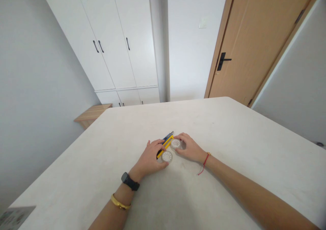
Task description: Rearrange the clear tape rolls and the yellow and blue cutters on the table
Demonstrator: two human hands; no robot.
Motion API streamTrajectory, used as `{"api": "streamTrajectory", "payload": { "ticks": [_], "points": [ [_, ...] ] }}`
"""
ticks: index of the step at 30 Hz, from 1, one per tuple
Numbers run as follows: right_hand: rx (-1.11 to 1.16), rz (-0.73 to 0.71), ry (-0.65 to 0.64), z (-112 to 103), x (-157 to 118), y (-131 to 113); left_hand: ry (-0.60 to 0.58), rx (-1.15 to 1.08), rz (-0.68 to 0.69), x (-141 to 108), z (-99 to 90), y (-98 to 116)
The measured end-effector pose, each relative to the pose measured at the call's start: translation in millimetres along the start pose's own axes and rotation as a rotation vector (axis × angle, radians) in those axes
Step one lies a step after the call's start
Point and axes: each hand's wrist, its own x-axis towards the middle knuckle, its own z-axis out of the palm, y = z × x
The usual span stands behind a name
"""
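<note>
Near disc: A round, pale disc with white markings (166,156) lies on the white tabletop (142,121), its rim between the thumb and fingers of the left hand (150,158).
Far disc: A matching disc (175,143) sits just beyond and to the right, a narrow gap between the two.
Left hand: Thumb and forefinger pinch the near disc from opposite sides, the other fingers reaching over the yellow tool.
Right hand: Thumb and forefinger of the right hand (189,148) pinch the far disc at its edge.
Yellow tool: A slim yellow tool (168,144) lies slanted beside both discs, partly hidden by the left fingers.
Blue item: A narrow dark-blue item (167,136) lies alongside, beyond the yellow tool.
Wrists: A black watch (130,181) and gold bangle (119,203) circle the left, a red cord (204,162) the right.
Table corner: A patterned flat piece (17,217) shows at lower left.
Room: Past the tabletop stand a low wooden surface (93,114), white cupboards (127,19) with dark handles and a closed wooden door (249,36); a switch (203,23) is mounted on the wall.
</note>
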Motion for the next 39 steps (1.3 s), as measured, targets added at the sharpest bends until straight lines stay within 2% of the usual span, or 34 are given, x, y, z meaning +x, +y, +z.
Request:
{"api": "streamTrajectory", "payload": {
  "ticks": [5,10,14,17,28,35,39],
  "points": [
    [0.008,0.003,-0.004,-0.4,-1.4,1.0,0.027,-0.021,0.024,0.6,2.8,-4.4],
    [0.017,0.021,0.040,-0.4,0.6,1.7,0.242,-0.117,-0.015,6.3,6.5,-8.9],
    [-0.025,-0.015,0.006,2.2,0.4,3.5,0.412,-0.198,-0.107,10.7,6.4,-13.3],
    [-0.057,-0.022,-0.005,3.2,-0.7,4.8,0.491,-0.220,-0.165,11.7,5.6,-16.3],
    [-0.128,0.007,-0.027,1.1,-3.0,2.0,0.509,-0.291,-0.213,11.4,2.9,-13.3],
    [-0.206,0.172,0.031,-29.9,0.3,24.4,0.509,-0.351,-0.247,11.4,1.4,-16.2],
    [-0.212,0.207,0.014,-39.4,0.3,33.8,0.530,-0.534,-0.319,14.6,1.6,-26.8]
  ]
}}
